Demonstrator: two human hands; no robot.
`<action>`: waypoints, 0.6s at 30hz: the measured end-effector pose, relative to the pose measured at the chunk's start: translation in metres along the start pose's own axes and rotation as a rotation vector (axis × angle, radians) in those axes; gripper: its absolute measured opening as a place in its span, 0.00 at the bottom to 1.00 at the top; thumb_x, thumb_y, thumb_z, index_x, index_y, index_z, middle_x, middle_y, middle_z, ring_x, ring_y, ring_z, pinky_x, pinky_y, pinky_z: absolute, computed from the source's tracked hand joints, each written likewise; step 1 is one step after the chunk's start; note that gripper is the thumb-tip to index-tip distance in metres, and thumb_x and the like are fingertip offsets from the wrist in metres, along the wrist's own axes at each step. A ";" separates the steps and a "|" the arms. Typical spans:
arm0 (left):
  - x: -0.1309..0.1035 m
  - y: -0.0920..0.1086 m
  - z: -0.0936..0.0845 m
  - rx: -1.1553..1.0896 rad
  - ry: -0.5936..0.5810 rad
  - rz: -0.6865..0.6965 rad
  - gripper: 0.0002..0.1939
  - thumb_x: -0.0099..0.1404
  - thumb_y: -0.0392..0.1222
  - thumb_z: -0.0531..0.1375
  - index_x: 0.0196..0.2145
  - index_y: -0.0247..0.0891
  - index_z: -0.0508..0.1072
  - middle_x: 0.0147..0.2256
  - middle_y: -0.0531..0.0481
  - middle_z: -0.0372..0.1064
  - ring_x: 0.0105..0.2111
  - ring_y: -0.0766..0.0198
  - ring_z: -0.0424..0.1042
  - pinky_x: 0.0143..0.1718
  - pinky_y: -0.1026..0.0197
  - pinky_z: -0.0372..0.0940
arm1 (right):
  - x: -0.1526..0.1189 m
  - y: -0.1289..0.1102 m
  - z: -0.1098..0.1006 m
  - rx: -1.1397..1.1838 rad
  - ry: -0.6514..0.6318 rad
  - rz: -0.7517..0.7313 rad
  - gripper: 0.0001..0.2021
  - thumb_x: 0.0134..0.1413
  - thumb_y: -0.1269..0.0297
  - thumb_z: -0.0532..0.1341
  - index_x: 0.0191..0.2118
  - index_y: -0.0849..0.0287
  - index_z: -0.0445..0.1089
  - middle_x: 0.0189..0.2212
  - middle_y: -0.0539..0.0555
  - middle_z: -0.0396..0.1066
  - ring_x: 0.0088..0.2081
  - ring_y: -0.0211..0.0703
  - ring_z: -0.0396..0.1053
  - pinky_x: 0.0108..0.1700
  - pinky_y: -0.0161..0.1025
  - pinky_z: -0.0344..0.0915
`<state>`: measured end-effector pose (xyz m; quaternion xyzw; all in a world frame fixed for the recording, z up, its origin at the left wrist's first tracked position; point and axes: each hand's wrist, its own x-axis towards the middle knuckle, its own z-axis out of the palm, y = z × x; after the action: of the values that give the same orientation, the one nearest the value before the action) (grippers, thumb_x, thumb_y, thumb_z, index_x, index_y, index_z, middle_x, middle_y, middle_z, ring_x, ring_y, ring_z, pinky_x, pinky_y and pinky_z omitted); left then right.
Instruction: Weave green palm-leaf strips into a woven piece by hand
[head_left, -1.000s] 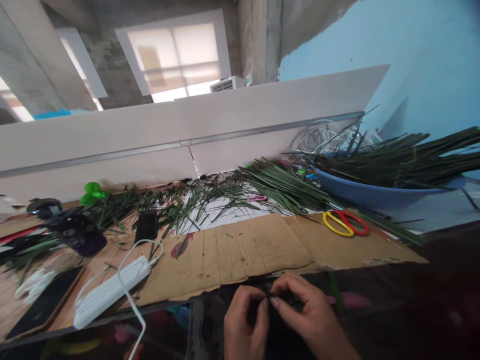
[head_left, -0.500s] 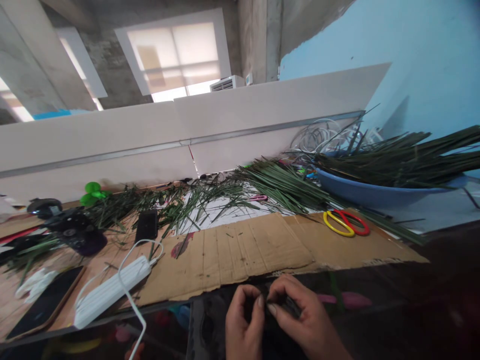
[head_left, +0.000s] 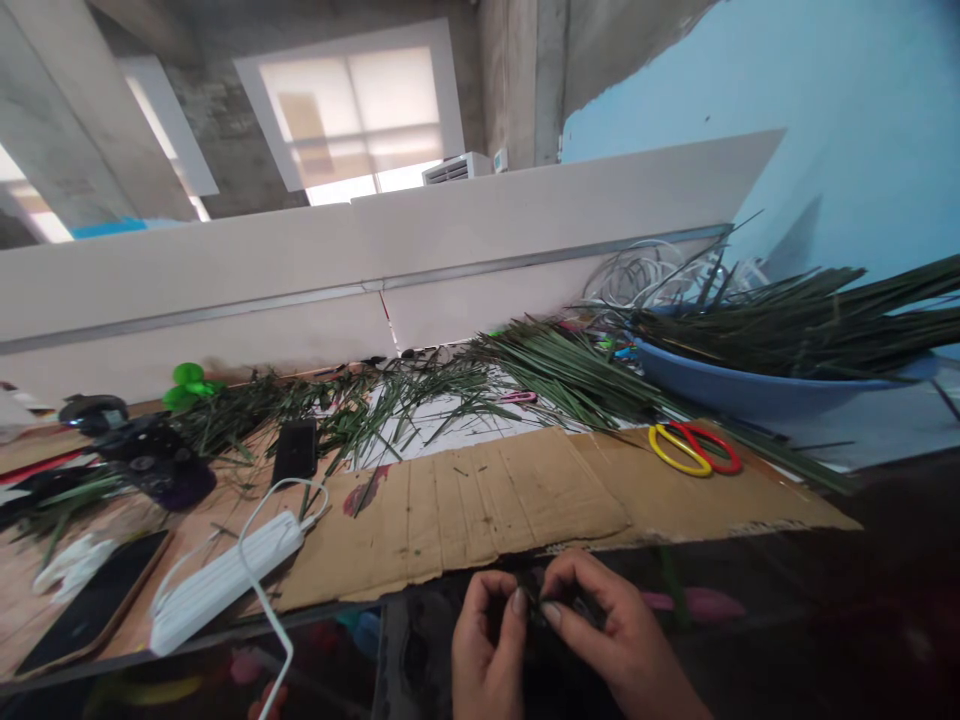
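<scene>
In front of the table's near edge, my left hand and my right hand are close together, with thumbs and forefingers pinched. Between their fingertips is a small dark green piece of leaf, mostly hidden by the fingers. Just beyond my hands lies a flattened cardboard sheet dotted with green scraps. Scissors with one yellow and one red handle loop rest at its right end. Behind the cardboard, a bundle of long green leaf strips lies next to loose cut strips.
A blue basin full of long leaves stands at the right. On the left are a white power strip with a cable, a phone, a small black device and a dark bottle. A white partition closes off the back.
My hands stay in nearly the same place, still pinching. The fingertips have shifted slightly, and a little more of the dark green piece shows between them.
</scene>
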<state>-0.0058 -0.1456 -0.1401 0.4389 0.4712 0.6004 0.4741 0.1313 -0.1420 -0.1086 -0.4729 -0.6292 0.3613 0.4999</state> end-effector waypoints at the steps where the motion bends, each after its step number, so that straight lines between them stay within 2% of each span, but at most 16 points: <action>1: 0.000 -0.001 -0.001 -0.003 -0.013 0.007 0.21 0.58 0.60 0.65 0.30 0.37 0.73 0.27 0.52 0.66 0.29 0.62 0.64 0.32 0.64 0.61 | 0.000 0.000 0.000 -0.002 -0.004 0.001 0.03 0.49 0.65 0.59 0.27 0.56 0.67 0.25 0.49 0.67 0.29 0.44 0.66 0.32 0.37 0.61; 3: 0.001 -0.002 -0.002 -0.006 -0.032 0.021 0.21 0.59 0.60 0.64 0.30 0.37 0.73 0.27 0.51 0.67 0.30 0.62 0.65 0.33 0.64 0.62 | 0.000 0.000 -0.001 -0.008 -0.007 -0.010 0.03 0.49 0.65 0.59 0.27 0.56 0.67 0.25 0.49 0.67 0.29 0.44 0.66 0.31 0.37 0.61; 8: 0.001 0.006 -0.001 -0.034 0.012 0.021 0.20 0.58 0.59 0.65 0.30 0.37 0.73 0.27 0.52 0.66 0.30 0.61 0.65 0.33 0.63 0.61 | -0.002 -0.001 -0.003 -0.024 -0.018 -0.011 0.03 0.49 0.66 0.59 0.28 0.56 0.68 0.26 0.50 0.69 0.30 0.45 0.67 0.33 0.37 0.62; 11: 0.000 0.014 -0.001 -0.014 -0.016 0.017 0.20 0.57 0.59 0.66 0.29 0.37 0.73 0.27 0.52 0.66 0.30 0.62 0.64 0.33 0.64 0.61 | -0.003 -0.004 -0.005 0.010 -0.017 -0.022 0.04 0.53 0.63 0.60 0.30 0.56 0.70 0.28 0.50 0.70 0.32 0.46 0.69 0.35 0.38 0.64; 15: -0.001 0.016 -0.001 0.040 -0.055 0.082 0.18 0.59 0.57 0.65 0.29 0.38 0.74 0.27 0.51 0.68 0.30 0.61 0.66 0.33 0.63 0.61 | -0.002 -0.005 -0.004 0.072 -0.022 -0.010 0.07 0.56 0.59 0.62 0.36 0.56 0.74 0.33 0.53 0.74 0.37 0.49 0.71 0.40 0.39 0.66; 18: -0.002 0.016 0.000 0.078 -0.080 0.116 0.15 0.60 0.55 0.65 0.30 0.38 0.74 0.28 0.50 0.70 0.30 0.60 0.67 0.34 0.62 0.62 | -0.001 -0.004 -0.003 0.079 -0.004 0.006 0.06 0.53 0.60 0.64 0.33 0.56 0.76 0.32 0.53 0.74 0.37 0.49 0.71 0.40 0.40 0.66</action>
<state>-0.0083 -0.1492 -0.1247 0.5070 0.4488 0.5901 0.4397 0.1337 -0.1438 -0.1045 -0.4540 -0.6141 0.3881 0.5160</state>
